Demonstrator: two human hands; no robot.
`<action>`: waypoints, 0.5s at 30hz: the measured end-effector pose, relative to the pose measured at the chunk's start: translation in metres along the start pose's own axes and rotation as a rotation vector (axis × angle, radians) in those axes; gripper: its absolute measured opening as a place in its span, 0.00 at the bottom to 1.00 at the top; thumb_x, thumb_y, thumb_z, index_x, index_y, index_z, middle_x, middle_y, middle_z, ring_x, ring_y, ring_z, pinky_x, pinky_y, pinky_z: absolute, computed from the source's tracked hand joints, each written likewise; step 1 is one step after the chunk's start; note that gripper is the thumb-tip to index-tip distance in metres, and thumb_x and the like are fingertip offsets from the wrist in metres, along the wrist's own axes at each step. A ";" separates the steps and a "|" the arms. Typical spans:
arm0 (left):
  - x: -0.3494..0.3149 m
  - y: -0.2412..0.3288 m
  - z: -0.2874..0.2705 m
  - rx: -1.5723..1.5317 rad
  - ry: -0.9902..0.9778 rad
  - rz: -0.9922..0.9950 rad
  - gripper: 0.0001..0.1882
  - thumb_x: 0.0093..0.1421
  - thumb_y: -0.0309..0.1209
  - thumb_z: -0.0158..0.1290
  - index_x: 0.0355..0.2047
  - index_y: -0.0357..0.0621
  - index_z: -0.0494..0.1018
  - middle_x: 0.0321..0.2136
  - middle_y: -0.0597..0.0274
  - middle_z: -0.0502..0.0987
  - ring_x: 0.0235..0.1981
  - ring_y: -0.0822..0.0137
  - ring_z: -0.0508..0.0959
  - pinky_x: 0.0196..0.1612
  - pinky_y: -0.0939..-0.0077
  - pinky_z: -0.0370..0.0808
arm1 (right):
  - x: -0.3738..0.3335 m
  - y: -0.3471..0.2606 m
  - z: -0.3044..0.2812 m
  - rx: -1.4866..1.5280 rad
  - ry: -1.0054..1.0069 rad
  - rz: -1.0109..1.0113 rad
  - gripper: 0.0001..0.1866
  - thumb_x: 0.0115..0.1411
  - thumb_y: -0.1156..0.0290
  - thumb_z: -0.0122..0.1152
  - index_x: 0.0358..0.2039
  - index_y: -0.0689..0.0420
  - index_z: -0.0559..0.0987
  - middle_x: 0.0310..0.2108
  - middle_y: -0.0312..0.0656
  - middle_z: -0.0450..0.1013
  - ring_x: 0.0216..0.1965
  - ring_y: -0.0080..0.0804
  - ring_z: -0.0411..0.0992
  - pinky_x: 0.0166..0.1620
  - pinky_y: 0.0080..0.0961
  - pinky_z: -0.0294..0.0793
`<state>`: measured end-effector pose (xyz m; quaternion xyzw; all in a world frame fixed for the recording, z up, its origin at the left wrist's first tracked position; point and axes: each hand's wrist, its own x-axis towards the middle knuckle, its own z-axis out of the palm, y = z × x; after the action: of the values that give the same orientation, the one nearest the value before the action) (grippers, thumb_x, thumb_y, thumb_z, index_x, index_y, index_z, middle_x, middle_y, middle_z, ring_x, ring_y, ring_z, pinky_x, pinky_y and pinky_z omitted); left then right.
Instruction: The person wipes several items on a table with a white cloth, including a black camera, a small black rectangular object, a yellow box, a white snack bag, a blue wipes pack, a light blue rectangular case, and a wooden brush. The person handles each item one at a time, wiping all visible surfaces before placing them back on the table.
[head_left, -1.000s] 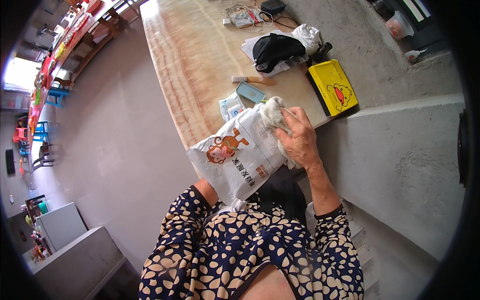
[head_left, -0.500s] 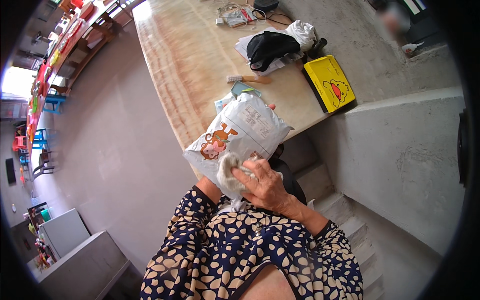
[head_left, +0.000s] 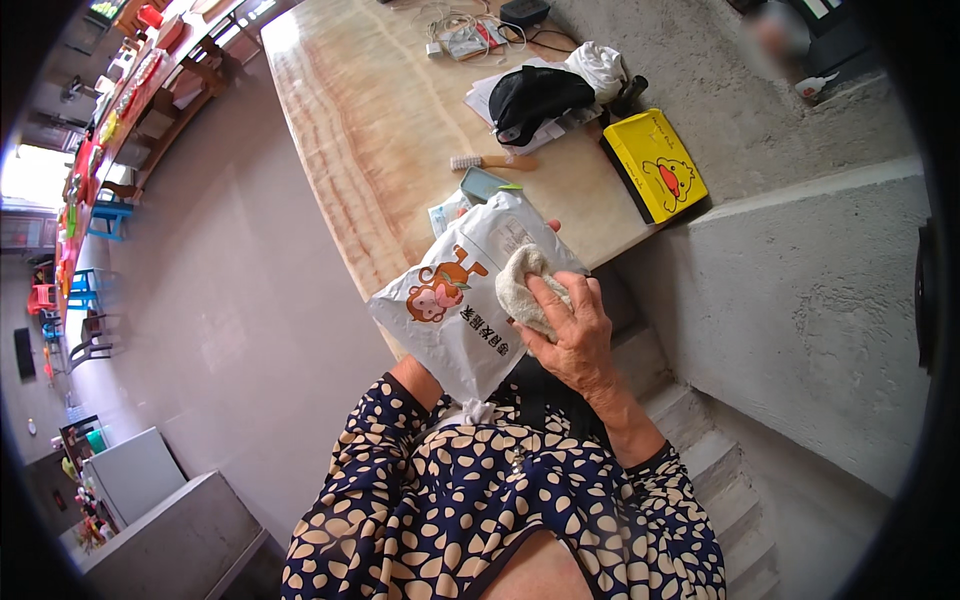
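A white plastic mailing bag (head_left: 430,335) with a monkey cartoon and dark printing lies slanted in front of me, above the table's near edge. From underneath, my left hand (head_left: 553,226) supports it; only fingertips show past its far edge, and the palm is hidden. My right hand (head_left: 575,335) is closed on a bunched off-white cloth (head_left: 525,290), pressed to the bag's right side over its label. Just beyond the bag sit a small grey-green tray (head_left: 482,185) and a blue-and-white packet (head_left: 447,212).
On the marble-patterned table (head_left: 345,150) lie a wooden-handled brush (head_left: 495,162), a black cap (head_left: 540,100), a yellow duck box (head_left: 655,165) and tangled white cables (head_left: 465,30). A concrete wall (head_left: 800,290) and steps (head_left: 715,470) are at right.
My right hand has slid the cloth up and to the right across the bag, from its lower edge to the label. Dark printing that was covered now shows.
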<state>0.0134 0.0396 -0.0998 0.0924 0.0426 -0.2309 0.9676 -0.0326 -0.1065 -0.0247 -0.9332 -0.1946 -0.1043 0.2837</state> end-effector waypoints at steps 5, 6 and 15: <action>-0.006 0.005 0.004 0.015 0.004 0.000 0.29 0.66 0.54 0.38 0.60 0.50 0.60 0.59 0.49 0.62 0.58 0.49 0.66 0.57 0.55 0.70 | 0.019 0.022 -0.001 0.049 0.060 0.126 0.35 0.41 0.72 0.70 0.54 0.43 0.75 0.46 0.42 0.67 0.46 0.44 0.68 0.47 0.36 0.73; -0.005 0.005 0.004 0.009 -0.003 -0.009 0.29 0.66 0.54 0.38 0.60 0.50 0.60 0.59 0.49 0.62 0.58 0.49 0.66 0.57 0.55 0.70 | 0.022 0.028 -0.001 0.067 0.090 0.150 0.35 0.41 0.72 0.70 0.54 0.43 0.75 0.47 0.43 0.67 0.46 0.43 0.69 0.47 0.35 0.73; 0.002 -0.001 -0.003 0.002 -0.022 -0.029 0.28 0.66 0.53 0.38 0.59 0.50 0.61 0.58 0.49 0.63 0.57 0.50 0.66 0.57 0.56 0.70 | 0.028 -0.013 0.001 0.063 -0.105 -0.093 0.33 0.40 0.78 0.67 0.51 0.44 0.77 0.53 0.39 0.69 0.43 0.43 0.70 0.46 0.33 0.74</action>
<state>0.0147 0.0387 -0.1034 0.0900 0.0330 -0.2460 0.9645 -0.0127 -0.0875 -0.0107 -0.9178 -0.2558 -0.0620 0.2973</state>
